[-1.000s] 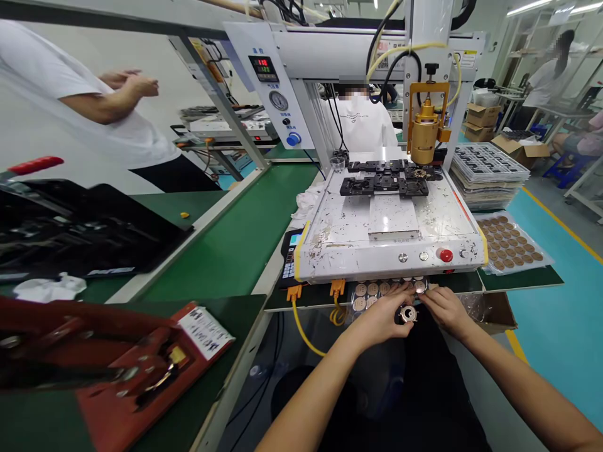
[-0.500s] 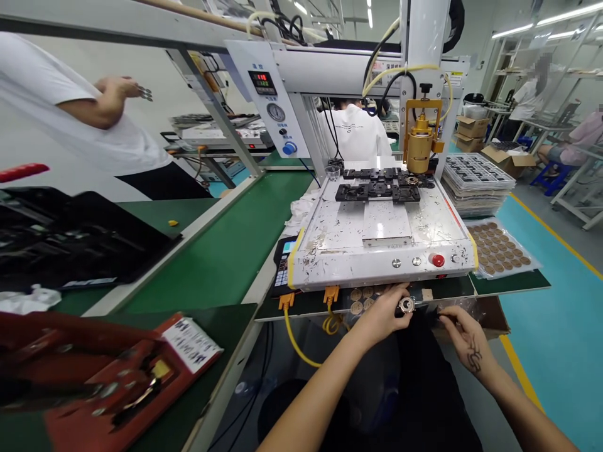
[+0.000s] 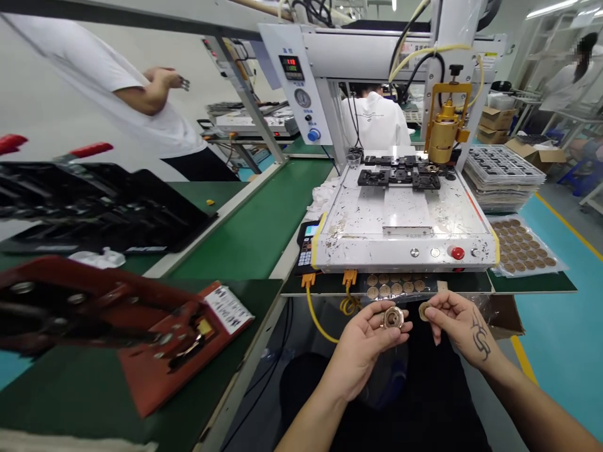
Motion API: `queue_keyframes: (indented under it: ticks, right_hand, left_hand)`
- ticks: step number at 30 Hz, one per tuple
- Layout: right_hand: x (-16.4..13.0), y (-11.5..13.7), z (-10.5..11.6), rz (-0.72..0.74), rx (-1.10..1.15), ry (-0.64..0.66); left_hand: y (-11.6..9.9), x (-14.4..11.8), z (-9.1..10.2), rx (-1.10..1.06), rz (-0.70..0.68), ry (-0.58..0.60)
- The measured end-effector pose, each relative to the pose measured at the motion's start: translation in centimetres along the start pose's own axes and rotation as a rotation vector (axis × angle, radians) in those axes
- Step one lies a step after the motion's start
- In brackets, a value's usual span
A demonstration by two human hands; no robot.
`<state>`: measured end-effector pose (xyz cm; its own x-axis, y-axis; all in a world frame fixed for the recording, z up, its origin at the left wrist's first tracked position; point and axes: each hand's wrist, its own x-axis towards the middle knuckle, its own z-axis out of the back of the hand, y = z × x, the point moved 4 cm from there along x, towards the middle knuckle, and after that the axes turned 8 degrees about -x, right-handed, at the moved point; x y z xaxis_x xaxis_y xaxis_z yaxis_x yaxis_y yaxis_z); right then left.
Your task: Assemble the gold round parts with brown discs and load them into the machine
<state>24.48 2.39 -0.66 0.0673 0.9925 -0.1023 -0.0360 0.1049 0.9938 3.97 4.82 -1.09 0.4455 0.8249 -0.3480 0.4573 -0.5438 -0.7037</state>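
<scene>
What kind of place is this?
Probably a small-parts assembly workshop in a factory. Signs: a white bench machine with a temperature readout and red button, what looks like a red hand press, and a stack of trays holding small dark parts.

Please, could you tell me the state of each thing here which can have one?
Left hand: holding a metal ring.
Right hand: pinching a brown disc.
Digital display: lit.
Keypad screen: lit.
Orange connectors: plugged in.
Gold cylinder: upright.
Plastic trays: stacked.
Cardboard box behind trays: open.
</scene>
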Motion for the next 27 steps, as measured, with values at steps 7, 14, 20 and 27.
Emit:
queue_keyframes:
  ticks: [7, 14, 20, 27]
  right_hand:
    - [-0.3, -0.1, -2.2, -0.065, 0.014, 0.140]
    - [-0.8, -0.9, -3.1, -0.191, 0.160, 0.264]
    - [-1.4, 0.3, -2.9, -0.075, -0.083, 0.288]
    - [-1.3, 3.3, -5.1, 0.188, -0.326, 0.274]
  left_hand:
    - [-0.7, -2.8, 0.7, -0.123, -0.031, -0.061]
    - [-0.1, -3.9, 1.1, -0.098, -0.113, -0.010]
    - [0.3, -4.2, 1.2, -0.100, -0.132, 0.015]
    - [0.1, -4.5, 0.8, -0.077, -0.160, -0.009]
